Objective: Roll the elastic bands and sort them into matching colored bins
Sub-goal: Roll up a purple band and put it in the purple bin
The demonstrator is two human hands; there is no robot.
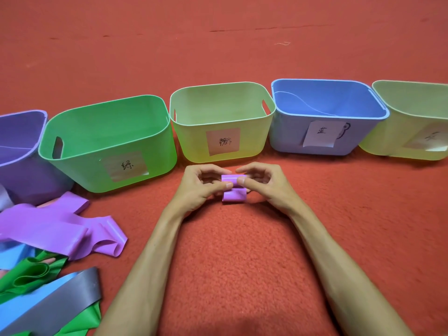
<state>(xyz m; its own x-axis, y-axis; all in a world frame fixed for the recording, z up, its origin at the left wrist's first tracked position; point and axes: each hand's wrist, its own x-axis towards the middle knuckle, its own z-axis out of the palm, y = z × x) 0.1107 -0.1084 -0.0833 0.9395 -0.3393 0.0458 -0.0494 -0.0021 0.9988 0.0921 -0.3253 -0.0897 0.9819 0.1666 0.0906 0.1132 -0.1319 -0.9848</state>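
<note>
A partly rolled purple band [234, 189] is held just above the red carpet [242, 251], just in front of the middle yellow-green bin [194, 141]. The fingers [224, 186] of the left hand [201, 187] and right hand [264, 185] pinch its roll from either side. The purple bin [19, 180], green bin [84, 170] and blue bin [286, 139] stand in the same far row, and a pile of loose bands [48, 229] lies near left.

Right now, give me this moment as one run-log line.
step: rolling, not yet binned | left hand: pinches purple band | right hand: pinches it | purple bin: far left | loose bands: piled left
</note>
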